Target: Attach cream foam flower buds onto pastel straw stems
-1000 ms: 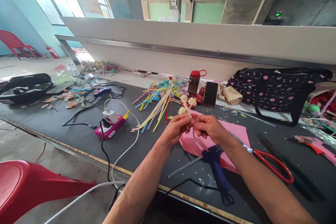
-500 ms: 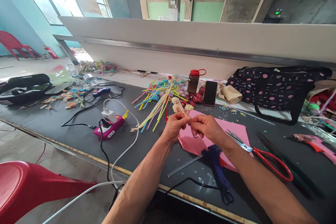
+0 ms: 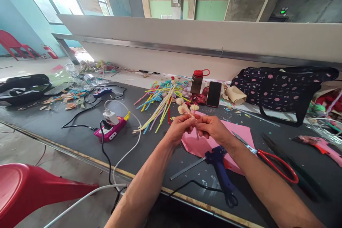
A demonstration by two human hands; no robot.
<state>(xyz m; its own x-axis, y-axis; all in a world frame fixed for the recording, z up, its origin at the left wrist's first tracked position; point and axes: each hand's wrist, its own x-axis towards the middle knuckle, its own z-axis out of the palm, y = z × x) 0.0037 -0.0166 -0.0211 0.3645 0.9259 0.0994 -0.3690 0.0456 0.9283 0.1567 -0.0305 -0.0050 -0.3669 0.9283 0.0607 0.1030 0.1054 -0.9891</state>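
Both hands meet over a pink sheet (image 3: 243,128). My left hand (image 3: 178,129) is closed on a small bunch of pipe-cleaner flowers (image 3: 182,107), whose fluffy cream heads stick up above the fingers. Pinched against it from the other side is my right hand (image 3: 210,126), closed on the stems; a pale lilac stem end hangs below the fingertips. Just under the hands lies a dark blue glue gun (image 3: 220,171) with a glue stick (image 3: 187,169) in its back. Red-handled scissors (image 3: 278,167) rest beside my right forearm.
A pile of coloured pipe cleaners (image 3: 160,103) lies behind my left hand. Further back stand a red-lidded bottle (image 3: 197,82), a phone (image 3: 213,94) and a patterned bag (image 3: 280,92). A purple power strip (image 3: 113,130) with cables sits left; a pink glue gun (image 3: 320,146) lies right.
The flower bunch has turned slightly and stands a little more upright between my fingers. The lilac stem end now points straight down. Both hands keep their place and grip.
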